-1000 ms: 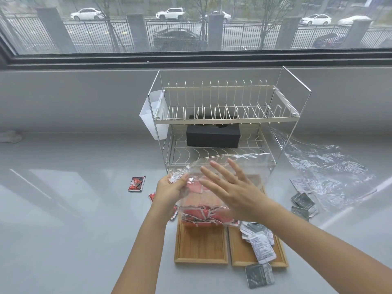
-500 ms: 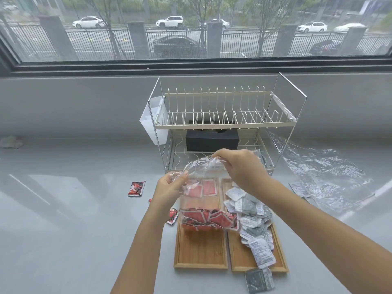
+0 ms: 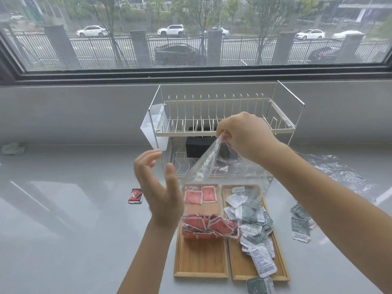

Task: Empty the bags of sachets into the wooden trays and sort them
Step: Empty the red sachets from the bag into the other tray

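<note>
Bag point(image 3: 220, 164) pinched at its corner in my right hand point(image 3: 244, 134); red sachets point(image 3: 209, 227) below; left hand point(image 3: 161, 187) spread, empty.

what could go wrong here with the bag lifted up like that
The right hand alone pinches the clear bag; the left hand is open, so red sachets may spill past the left tray or onto the grey sachets in the right tray, mixing the sorts.

Grey sachet point(image 3: 260, 285) cut by the bottom edge — black box point(image 3: 199, 145) half behind clear bag point(image 3: 222, 166).
</note>
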